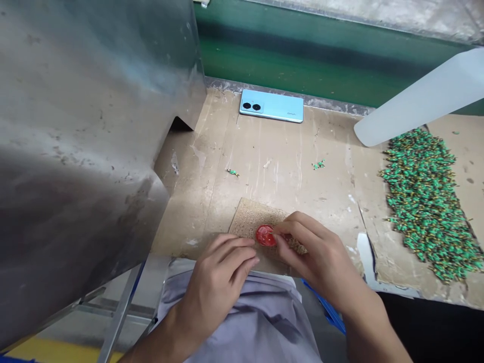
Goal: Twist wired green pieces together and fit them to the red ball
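The big metal sheet (pixel 83 126) is bent and stands on the left side. A long green wall (pixel 321 65) runs along the far side of the brown table (pixel 283 151). The person sits at the near side, with gray cloth (pixel 260 317) over the lap. A fat white tube (pixel 419 101) leans in from the right, its low end near the pile (pixel 427 201). That pile is lots of tiny green and yellow bits, on the right part of the table.

The left hand (pixel 217 275) has its fingers loosely bent, just beside the red dish. I can't tell if its thumb and fingers touch. The right hand (pixel 317 247) has its thumb and first finger pinched together at the dish's right side. I can't see well what is in the pinch.

A blue phone (pixel 280 107) lies flat by the green wall, its two black lenses up. The rough tan mat (pixel 245 216) is under the red dish (pixel 265 235). Two small green bits, one left (pixel 232 172) and one right (pixel 318 165), lie between phone and mat.
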A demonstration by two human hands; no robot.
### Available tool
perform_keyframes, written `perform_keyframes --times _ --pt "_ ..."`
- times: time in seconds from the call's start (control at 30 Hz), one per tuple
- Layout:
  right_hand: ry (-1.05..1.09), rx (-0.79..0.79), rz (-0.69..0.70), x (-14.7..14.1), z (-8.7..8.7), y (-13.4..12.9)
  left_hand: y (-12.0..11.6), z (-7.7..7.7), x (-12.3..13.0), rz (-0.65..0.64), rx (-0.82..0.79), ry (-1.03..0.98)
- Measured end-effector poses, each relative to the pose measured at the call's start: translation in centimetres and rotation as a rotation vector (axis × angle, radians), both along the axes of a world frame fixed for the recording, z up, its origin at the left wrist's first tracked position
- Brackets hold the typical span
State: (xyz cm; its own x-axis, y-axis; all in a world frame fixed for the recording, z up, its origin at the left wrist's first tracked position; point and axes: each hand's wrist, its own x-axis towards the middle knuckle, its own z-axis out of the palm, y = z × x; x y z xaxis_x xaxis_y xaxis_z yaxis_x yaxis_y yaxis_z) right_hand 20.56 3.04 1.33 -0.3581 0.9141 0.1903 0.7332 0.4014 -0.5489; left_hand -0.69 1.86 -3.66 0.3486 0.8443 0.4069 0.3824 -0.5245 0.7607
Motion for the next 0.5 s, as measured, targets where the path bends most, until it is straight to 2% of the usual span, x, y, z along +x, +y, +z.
perform_keyframes --times 0.37,0.5 --pt "0.017 0.006 0.062 0.04 0.18 -0.01 0.08 0.09 0.13 0.009 -0.002 -0.004" --pt "0.007 0.016 0.041 0.04 0.12 -0.01 0.06 -0.09 0.14 0.013 -0.012 -0.001"
